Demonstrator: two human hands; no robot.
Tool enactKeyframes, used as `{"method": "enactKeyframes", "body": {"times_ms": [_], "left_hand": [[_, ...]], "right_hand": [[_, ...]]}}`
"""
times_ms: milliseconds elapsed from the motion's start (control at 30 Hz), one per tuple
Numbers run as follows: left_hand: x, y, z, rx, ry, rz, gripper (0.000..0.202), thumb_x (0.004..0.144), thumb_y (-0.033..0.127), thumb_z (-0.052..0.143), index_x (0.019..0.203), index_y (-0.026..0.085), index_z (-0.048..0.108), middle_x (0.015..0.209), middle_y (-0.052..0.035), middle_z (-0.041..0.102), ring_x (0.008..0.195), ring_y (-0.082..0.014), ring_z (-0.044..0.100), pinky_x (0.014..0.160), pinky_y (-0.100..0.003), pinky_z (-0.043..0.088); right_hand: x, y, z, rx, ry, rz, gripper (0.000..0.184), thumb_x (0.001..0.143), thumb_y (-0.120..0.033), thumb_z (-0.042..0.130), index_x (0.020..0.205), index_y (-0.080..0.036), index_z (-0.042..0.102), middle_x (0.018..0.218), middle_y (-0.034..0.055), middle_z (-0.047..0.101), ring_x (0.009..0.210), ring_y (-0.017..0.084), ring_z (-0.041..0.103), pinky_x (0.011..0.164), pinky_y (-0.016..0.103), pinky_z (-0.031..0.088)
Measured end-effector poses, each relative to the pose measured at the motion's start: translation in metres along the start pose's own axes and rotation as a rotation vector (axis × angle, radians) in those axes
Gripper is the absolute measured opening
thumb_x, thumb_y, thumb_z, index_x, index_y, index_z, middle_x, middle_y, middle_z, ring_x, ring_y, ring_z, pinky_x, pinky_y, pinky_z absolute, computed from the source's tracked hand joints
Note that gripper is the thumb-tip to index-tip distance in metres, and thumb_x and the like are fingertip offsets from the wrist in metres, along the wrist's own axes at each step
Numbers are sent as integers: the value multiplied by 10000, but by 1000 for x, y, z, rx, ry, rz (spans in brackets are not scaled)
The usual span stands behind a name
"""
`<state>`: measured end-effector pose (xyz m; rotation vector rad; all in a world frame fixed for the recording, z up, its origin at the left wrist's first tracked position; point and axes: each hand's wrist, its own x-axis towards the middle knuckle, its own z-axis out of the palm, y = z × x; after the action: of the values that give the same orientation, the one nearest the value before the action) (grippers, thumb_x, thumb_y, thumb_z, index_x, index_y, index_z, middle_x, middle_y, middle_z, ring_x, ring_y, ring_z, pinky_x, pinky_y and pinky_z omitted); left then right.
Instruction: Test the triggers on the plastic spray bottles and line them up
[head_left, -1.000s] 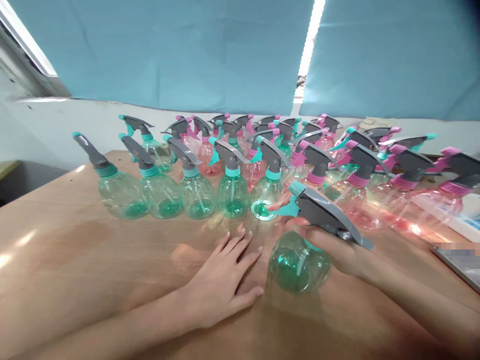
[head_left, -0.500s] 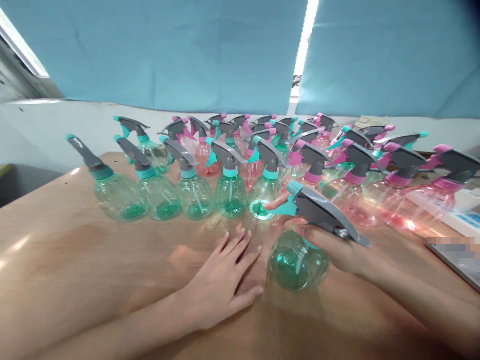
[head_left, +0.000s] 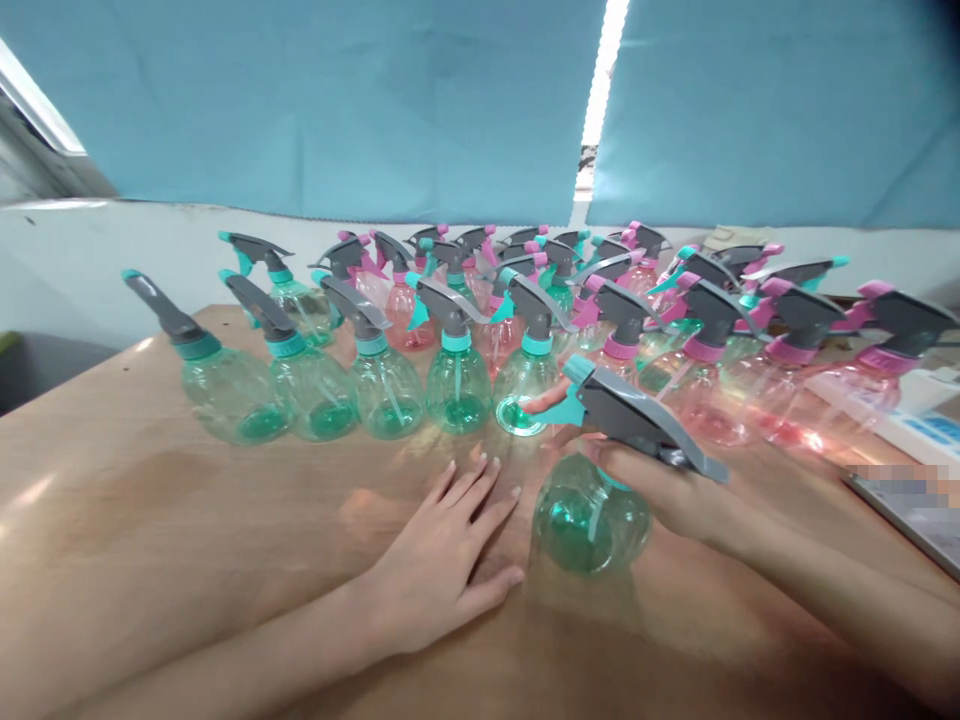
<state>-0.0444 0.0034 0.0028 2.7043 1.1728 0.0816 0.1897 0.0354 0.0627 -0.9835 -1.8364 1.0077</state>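
My right hand [head_left: 660,490] is wrapped round the neck of a green spray bottle [head_left: 581,525] with a grey and turquoise trigger head, its index finger stretched out by the trigger. The bottle tilts slightly; whether its base touches the table I cannot tell. My left hand [head_left: 442,560] lies flat on the wooden table [head_left: 247,550], fingers apart, to the left of that bottle and holding nothing. Just beyond the hands stands a front row of spray bottles, green ones [head_left: 390,395] at the left and pink ones [head_left: 709,400] at the right.
Behind the front row stand several more pink and green spray bottles [head_left: 409,310]. A flat device with a dark edge [head_left: 907,520] lies at the right edge, beside a white and blue box [head_left: 926,425]. Blue curtains [head_left: 360,110] hang over a white wall [head_left: 60,250].
The whole view has shifted slightly, so everything sits a little further left and up. Both hands keep their poses, the right still round the spray bottle.
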Motion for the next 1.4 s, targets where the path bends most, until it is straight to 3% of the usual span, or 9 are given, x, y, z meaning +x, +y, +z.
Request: {"method": "enactKeyframes", "body": {"times_ms": [333,533,767,967,1233,1400], "left_hand": [[1,0,1,-19,21,7,645,965,543,436,1472,151,362,1553,-156,252,1447,-329,109,1140,-555,168],[1,0,1,-23,19,7,639,964,539,441,1469,155,368,1557,-148,243,1445,-334,116,1144,-549,163],[1,0,0,-25,28,11,631,971,540,427,1468,156,369,1560,-152,216,1443,-334,123,1138,-560,175],[2,0,1,2,18,12,636,970,544,422,1474,161,359,1564,-152,210,1443,-325,136,1141,-544,174],[2,1,-1,24,20,9,629,970,539,424,1465,155,376,1555,-153,240,1445,-316,132,1142,-537,176],[2,0,-1,7,24,10,634,967,551,423,1460,155,385,1550,-151,258,1443,-318,143,1144,-535,174]], "right_hand": [[-2,-2,3,12,59,73,103,815,-288,557,842,-278,657,602,-30,390,529,143,373,541,283,407],[-1,-5,3,13,2,37,206,878,-402,525,777,-259,633,601,-38,375,513,124,311,566,284,408],[-2,-5,1,-59,80,24,196,789,-317,568,641,-235,471,612,-28,442,530,123,398,485,246,368],[-2,-7,-2,-57,1,10,252,726,-190,479,576,-224,279,560,-48,263,475,96,221,402,239,222],[-2,-5,-2,-48,20,33,146,727,-238,488,600,-224,417,607,-31,324,523,115,302,460,254,296],[-4,-4,-3,-29,15,35,225,748,-240,507,561,-225,383,579,-29,326,508,113,306,416,235,279]]}}
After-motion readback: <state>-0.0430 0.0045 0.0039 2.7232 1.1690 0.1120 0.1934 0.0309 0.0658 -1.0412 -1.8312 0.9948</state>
